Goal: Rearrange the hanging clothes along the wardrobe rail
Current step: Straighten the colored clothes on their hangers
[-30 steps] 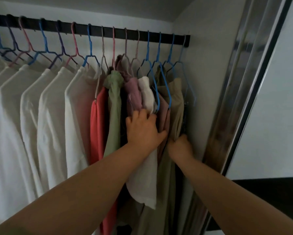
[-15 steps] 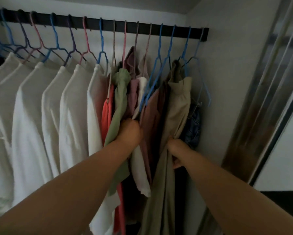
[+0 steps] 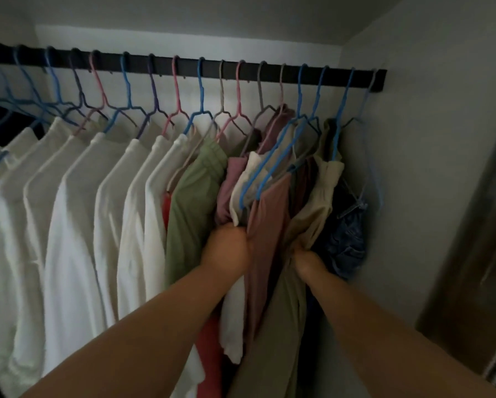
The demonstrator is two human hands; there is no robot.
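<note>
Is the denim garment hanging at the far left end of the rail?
No. The denim garment hangs at the right end of the rail, against the side wall; white shirts fill the left.

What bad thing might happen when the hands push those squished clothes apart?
The left hand grips bunched cloth by the cream top, so a hard tug might slide it off its tilted blue hanger. The right hand grips the beige garment near the wall, where the blue denim piece might get crushed or unclipped.
</note>
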